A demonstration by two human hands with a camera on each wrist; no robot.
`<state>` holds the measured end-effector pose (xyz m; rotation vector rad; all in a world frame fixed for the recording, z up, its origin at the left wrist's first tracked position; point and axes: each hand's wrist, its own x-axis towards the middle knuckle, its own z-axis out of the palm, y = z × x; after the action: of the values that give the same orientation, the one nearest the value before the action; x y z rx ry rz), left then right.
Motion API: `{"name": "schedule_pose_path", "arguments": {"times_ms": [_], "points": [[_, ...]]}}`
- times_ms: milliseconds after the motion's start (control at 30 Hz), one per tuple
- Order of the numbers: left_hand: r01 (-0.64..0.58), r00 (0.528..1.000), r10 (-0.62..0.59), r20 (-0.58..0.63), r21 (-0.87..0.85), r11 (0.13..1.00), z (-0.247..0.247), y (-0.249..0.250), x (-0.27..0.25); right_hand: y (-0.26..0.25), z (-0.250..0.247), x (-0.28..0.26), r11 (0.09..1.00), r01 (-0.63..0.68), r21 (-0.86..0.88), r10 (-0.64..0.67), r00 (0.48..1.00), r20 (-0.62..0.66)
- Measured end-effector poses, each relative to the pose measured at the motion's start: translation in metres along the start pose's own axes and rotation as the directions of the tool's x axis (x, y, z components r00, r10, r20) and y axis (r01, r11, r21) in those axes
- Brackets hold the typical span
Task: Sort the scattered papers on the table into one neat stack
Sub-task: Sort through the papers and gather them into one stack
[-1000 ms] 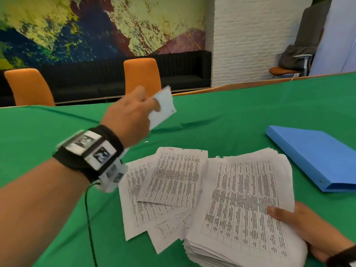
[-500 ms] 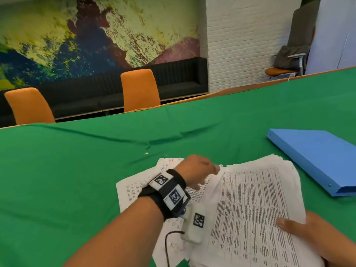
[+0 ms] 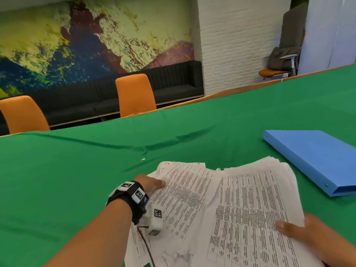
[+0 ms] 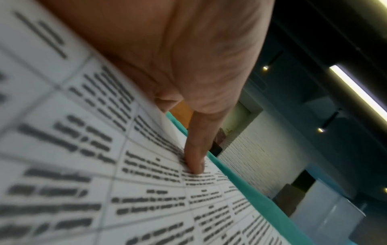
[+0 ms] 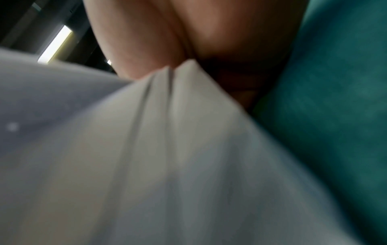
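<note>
A thick stack of printed papers (image 3: 250, 209) lies on the green tablecloth (image 3: 77, 180). My right hand (image 3: 292, 231) grips its near right corner, thumb on top. The right wrist view shows that paper corner (image 5: 180, 79) wedged between thumb and fingers. Several loose printed sheets (image 3: 185, 197) overlap to the left of the stack and partly under it. My left hand (image 3: 154, 185) holds their left edge. Its thumb (image 4: 195, 162) presses on the top sheet, and its fingers are hidden under the paper.
A blue ring binder (image 3: 316, 160) lies flat to the right of the stack. Two orange chairs (image 3: 134, 93) stand behind the table's far edge. Wrinkled green cloth stretches to the left and beyond the papers.
My left hand, which held one sheet in the air, came down onto the papers, then slid left to the edge of the loose sheets. My right hand stayed on the stack.
</note>
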<state>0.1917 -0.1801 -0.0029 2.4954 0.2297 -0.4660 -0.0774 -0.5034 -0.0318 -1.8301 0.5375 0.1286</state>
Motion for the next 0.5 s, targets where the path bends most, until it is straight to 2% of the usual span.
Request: {"name": "schedule_pose_path", "arguments": {"times_ms": [100,200,233,300,433,500], "points": [[0.017,0.998,-0.013,0.054,-0.082,0.996,-0.008,-0.006,-0.004,-0.001,0.000,0.000,1.000,-0.024,-0.016,0.025,0.999,0.030],[-0.108,0.992,0.109,0.067,-0.022,0.994,-0.018,-0.008,-0.015,-0.003,-0.001,-0.005,0.999,-0.031,-0.024,0.032,0.998,0.059],[-0.143,0.988,0.146,0.050,-0.061,0.988,-0.024,-0.008,-0.022,-0.003,-0.002,-0.006,0.999,-0.027,-0.025,0.028,0.998,0.054],[-0.196,0.978,0.209,0.024,-0.251,0.948,-0.040,-0.011,-0.037,-0.001,-0.003,-0.006,1.000,-0.023,0.019,0.022,0.999,0.043],[-0.302,0.942,0.333,-0.041,-0.540,0.786,-0.096,-0.008,-0.084,-0.003,-0.003,-0.006,0.997,0.007,0.081,-0.012,0.998,0.068],[-0.307,0.912,0.407,-0.043,-0.729,0.611,-0.120,-0.004,-0.102,-0.009,0.002,-0.007,0.980,-0.053,0.194,0.036,0.995,0.091]]}}
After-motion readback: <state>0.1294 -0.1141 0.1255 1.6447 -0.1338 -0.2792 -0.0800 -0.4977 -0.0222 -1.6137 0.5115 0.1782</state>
